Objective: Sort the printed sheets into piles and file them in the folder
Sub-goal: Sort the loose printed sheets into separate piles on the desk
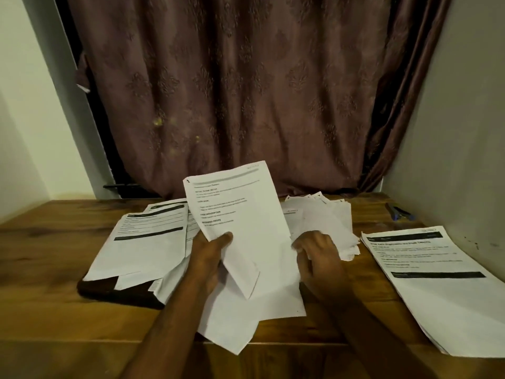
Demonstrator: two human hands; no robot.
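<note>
Head view. The raised sheet (pixel 240 214) at frame centre carries bold headings: "INITIAL SCENE SETUP", "TASK GOAL", "TASK DESCRIPTION", "REQUIRED PROPS". The body text under them is too small to read.

Your left hand (pixel 210 255) pinches this sheet at its lower left edge, thumb on the printed face, the other fingers hidden behind the paper. The sheet stands tilted up off the wooden table (pixel 41 269), with more loose sheets (pixel 246 310) hanging and lying below it.

Your right hand (pixel 317 258) is just right of the raised sheet, fingers curled at its right edge. Whether they grip that edge or the loose papers underneath cannot be told.

Left of centre: a dark folder (pixel 114 292) lies flat on the table, with a left pile (pixel 147 242) of printed sheets, marked by black header bars, resting on top and overhanging it. Their writing is illegible.

Behind your right hand: a fanned back pile (pixel 328 220), mostly blank faces up.

Right edge of the frame: a separate right pile (pixel 437 283), with a black bar and a bold title that is blurred.

Upper right of the table: a small blue tool (pixel 400 213). A brown curtain (pixel 246 91) fills the top.
</note>
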